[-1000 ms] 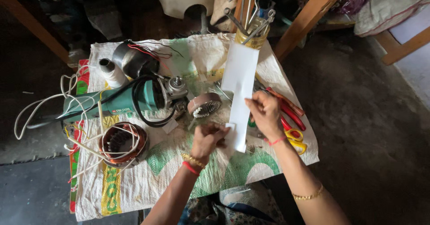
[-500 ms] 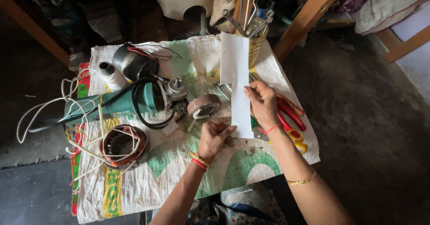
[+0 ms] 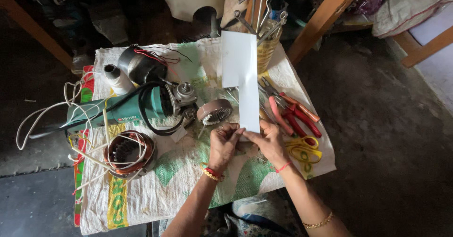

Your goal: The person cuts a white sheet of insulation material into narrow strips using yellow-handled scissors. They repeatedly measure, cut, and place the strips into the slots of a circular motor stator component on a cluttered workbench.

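White and thin, the paper strip stood just right of the green grinder, its lower end pinched by the left hand and right hand fingers; it seemed light and easily creased.

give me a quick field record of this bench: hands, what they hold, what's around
surface: woven sack cloth over a small table
left hand: pinches the near end of the white paper strip
right hand: grips the same end from the other side
strip shape: L-like, wider at the far end
left of hands: green angle grinder, copper-wound stator, thread spool
right of hands: red pliers, yellow scissors
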